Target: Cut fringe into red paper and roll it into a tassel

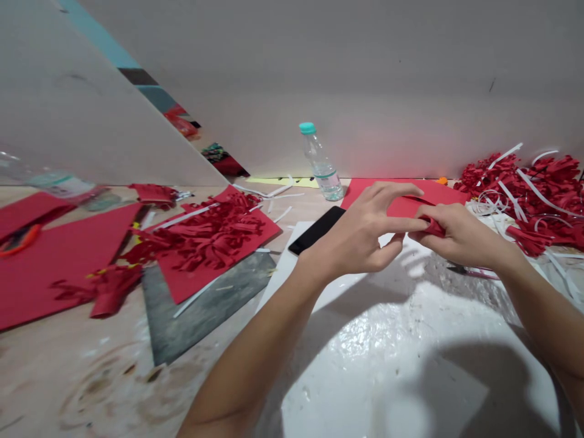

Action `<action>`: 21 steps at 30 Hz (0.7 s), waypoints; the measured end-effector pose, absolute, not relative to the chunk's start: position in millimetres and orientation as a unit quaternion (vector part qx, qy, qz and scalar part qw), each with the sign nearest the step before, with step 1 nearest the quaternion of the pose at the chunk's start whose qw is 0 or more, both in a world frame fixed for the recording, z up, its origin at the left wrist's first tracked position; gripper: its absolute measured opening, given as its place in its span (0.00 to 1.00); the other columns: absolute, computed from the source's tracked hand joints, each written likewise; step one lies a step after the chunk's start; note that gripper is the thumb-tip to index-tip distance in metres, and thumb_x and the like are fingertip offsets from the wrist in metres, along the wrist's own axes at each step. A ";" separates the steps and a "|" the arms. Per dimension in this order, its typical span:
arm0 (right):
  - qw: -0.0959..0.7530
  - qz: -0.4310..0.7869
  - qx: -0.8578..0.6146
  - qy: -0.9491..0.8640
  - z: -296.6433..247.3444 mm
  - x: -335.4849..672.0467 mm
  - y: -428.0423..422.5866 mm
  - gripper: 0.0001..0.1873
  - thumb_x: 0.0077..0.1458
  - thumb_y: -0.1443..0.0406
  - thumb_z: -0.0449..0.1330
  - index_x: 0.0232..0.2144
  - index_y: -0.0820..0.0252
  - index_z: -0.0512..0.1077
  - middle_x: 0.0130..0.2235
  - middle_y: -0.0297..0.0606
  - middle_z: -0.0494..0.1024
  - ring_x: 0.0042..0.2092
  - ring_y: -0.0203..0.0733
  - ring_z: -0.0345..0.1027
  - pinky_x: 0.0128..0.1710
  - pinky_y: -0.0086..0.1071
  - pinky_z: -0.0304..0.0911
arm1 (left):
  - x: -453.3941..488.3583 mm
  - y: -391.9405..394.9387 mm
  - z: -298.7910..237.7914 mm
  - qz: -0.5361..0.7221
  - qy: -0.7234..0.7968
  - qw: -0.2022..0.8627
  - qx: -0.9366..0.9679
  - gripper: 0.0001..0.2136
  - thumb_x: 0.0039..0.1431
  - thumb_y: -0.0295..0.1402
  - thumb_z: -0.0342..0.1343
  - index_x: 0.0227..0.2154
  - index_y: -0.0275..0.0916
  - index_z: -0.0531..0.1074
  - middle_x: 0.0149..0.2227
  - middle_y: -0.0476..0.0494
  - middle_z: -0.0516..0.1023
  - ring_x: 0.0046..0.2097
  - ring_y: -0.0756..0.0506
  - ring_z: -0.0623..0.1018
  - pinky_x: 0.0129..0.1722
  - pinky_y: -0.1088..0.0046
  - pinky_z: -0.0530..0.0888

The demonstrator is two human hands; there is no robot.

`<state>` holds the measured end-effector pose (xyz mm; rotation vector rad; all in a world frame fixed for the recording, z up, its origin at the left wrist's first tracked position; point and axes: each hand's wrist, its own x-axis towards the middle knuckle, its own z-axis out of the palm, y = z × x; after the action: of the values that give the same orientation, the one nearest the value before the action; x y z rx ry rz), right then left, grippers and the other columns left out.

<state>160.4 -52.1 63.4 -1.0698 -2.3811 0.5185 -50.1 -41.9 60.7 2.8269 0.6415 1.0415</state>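
My right hand (460, 234) is closed around a small rolled piece of red foam sheet (432, 226), whose end shows between thumb and fingers. My left hand (371, 228) hovers beside it with fingers spread and curved. Its outstretched index finger reaches the right fingertips at the roll. A thin dark red edge shows just above, between the two hands; whether it belongs to the roll I cannot tell. Both hands are above a white, shiny board (365, 365). Behind them lies a flat red sheet (406, 188).
A black phone (317, 231) lies left of my left hand, with a water bottle (322, 164) behind it. Fringed red pieces (210, 234) lie at left on a red sheet, near orange-handled scissors (20, 240). Another fringed heap (542, 188) with white strips fills the right.
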 end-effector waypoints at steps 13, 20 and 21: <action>0.125 0.369 -0.348 -0.853 73.9 166.0 -51.9 0.13 0.59 0.58 0.57 0.27 0.60 0.66 0.23 0.29 0.67 0.24 0.33 0.59 0.24 0.28 0.52 | -48.4 -43.6 62.3 0.325 0.183 0.005 0.928 0.17 0.51 0.24 0.53 0.40 0.47 0.79 0.56 0.40 0.71 0.55 0.39 0.71 0.56 0.54 0.67; 0.075 0.416 -0.333 -0.843 75.5 170.0 -50.2 0.18 0.59 0.54 0.57 0.23 0.61 0.68 0.20 0.30 0.68 0.22 0.32 0.59 0.22 0.27 0.51 | -47.2 -45.0 62.0 0.335 0.167 0.007 0.927 0.17 0.50 0.24 0.52 0.39 0.47 0.79 0.55 0.40 0.72 0.54 0.40 0.72 0.55 0.54 0.68; 0.066 0.422 -0.330 -0.842 75.2 170.8 -49.4 0.19 0.59 0.54 0.57 0.23 0.61 0.68 0.20 0.30 0.67 0.22 0.32 0.59 0.22 0.27 0.52 | -47.0 -45.4 62.3 0.336 0.164 0.008 0.927 0.17 0.50 0.24 0.53 0.38 0.46 0.79 0.55 0.40 0.72 0.54 0.40 0.72 0.54 0.54 0.68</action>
<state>170.8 -49.4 75.2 -0.9950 -2.5400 1.2726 -47.0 -45.4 62.3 2.8990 0.5143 1.0509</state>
